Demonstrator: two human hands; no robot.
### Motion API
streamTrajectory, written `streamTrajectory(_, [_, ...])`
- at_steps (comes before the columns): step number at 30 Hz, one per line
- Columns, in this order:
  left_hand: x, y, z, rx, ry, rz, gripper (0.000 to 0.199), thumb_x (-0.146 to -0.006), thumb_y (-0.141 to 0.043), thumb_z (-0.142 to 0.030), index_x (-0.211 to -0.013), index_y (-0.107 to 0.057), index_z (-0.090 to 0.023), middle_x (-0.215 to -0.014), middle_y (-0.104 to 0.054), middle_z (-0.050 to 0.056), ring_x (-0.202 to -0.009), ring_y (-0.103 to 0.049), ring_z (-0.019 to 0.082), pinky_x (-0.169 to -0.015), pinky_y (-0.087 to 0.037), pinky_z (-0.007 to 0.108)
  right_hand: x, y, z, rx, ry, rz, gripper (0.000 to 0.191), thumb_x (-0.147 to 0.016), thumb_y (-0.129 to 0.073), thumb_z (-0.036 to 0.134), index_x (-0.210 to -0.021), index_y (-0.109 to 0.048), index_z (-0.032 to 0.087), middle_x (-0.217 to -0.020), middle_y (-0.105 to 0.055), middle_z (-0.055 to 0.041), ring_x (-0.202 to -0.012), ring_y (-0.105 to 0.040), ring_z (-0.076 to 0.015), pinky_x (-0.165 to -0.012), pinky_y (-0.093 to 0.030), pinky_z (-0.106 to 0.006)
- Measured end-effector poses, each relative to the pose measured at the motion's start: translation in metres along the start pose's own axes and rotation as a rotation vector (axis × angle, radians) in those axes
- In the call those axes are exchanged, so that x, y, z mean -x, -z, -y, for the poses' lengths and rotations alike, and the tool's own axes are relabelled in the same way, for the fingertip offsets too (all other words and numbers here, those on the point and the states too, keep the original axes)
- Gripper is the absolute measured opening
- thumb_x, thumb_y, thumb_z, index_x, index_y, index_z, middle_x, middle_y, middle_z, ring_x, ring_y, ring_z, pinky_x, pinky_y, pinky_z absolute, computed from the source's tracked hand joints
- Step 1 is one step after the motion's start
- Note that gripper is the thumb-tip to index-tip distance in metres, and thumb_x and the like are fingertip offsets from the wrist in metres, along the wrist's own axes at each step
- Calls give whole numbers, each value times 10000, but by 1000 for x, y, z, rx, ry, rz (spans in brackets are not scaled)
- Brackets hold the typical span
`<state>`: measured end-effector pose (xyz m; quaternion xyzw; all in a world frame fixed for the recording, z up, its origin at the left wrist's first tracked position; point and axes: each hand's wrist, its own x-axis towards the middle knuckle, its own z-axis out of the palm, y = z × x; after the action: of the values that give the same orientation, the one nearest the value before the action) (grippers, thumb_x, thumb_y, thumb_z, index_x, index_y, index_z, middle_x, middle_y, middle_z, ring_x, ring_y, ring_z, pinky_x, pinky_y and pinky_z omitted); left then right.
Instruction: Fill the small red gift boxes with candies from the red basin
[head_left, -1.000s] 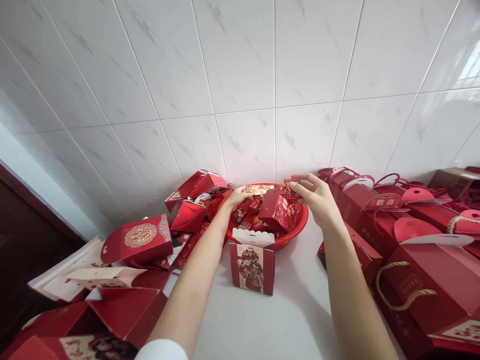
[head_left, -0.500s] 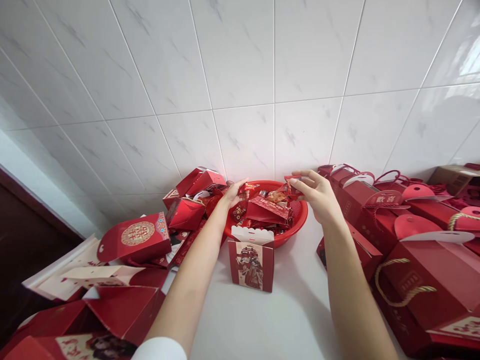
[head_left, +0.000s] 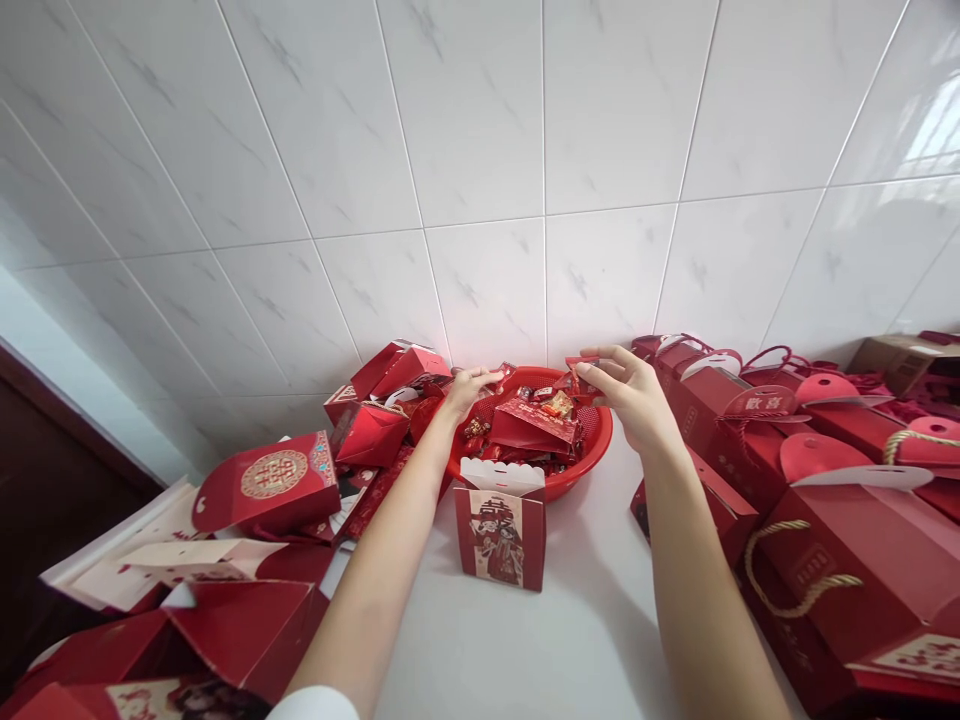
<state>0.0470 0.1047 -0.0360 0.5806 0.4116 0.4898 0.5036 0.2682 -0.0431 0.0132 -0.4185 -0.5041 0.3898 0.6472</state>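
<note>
Right hand (head_left: 634,395) pinches a small glossy red packet (head_left: 578,374) at the far right of a round red plastic basket (head_left: 598,460); left hand (head_left: 465,390) pinches a shiny red wrapper (head_left: 502,374) at its far left. Light grips, raised clear of the rim, should avoid snagging.

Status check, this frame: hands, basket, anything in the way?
Left hand pinching a red packet; right hand holding another packet. Red basket between them, wrapped pieces inside. Red box covers some; printed box stands in front.
</note>
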Motion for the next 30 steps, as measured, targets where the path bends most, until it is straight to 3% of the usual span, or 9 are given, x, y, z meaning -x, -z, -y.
streamTrajectory(3, [12, -2, -2, 46, -73, -15, 370, -587, -821, -360, -640, -496, -192, -671, -637, -20, -718, -640, 144, -724, -486, 262, 0, -1, 1, 3, -4, 3, 481, -647, -822, 490, -979, -649, 188, -929, -751, -72, -721, -658, -162, -560, -500, -255])
streamTrajectory(8, [46, -6, -14, 88, -126, 44, 530, -559, -891, -377, -1012, -719, -162, -1051, -765, 89, -1008, -691, 248, -905, -519, 337, 3, -3, 2, -24, -2, 47, 516, -636, -842, 490, -1006, -648, 188, -959, -747, -80, -779, -669, -181, -598, -525, -274])
streamTrajectory(11, [67, -7, -25, 60, -202, 105, 472, -595, -883, -363, -1002, -761, -159, -1102, -765, 91, -1094, -673, 281, -984, -500, 363, 3, -4, 1, -47, -8, 106, 553, -622, -866, 479, -1043, -652, 192, -1000, -741, -84, -827, -670, -190, -623, -541, -281])
streamTrajectory(18, [97, -7, -39, 102, -371, 142, 220, -629, -850, -250, -832, -783, -194, -1023, -767, 53, -1035, -677, 240, -931, -518, 342, 3, -11, -4, -120, -70, 222, 501, -657, -851, 471, -1021, -666, 181, -927, -694, -52, -749, -630, -136, -586, -536, -242])
streamTrajectory(25, [103, 2, -34, 10, -379, 158, 136, -683, -799, -213, -819, -795, -200, -1186, -738, 86, -1103, -669, 251, -861, -541, 313, 1, -20, -12, -48, -91, 231, 436, -686, -831, 433, -998, -656, 183, -871, -687, -47, -708, -626, -142, -558, -555, -261])
streamTrajectory(30, [101, 6, -34, -85, -433, 154, 133, -732, -731, -216, -844, -799, -193, -1010, -782, 73, -969, -714, 239, -860, -570, 349, 2, -27, -15, 5, -126, 227, 348, -727, -799, 351, -991, -659, 173, -958, -718, -75, -721, -620, -130, -542, -559, -235])
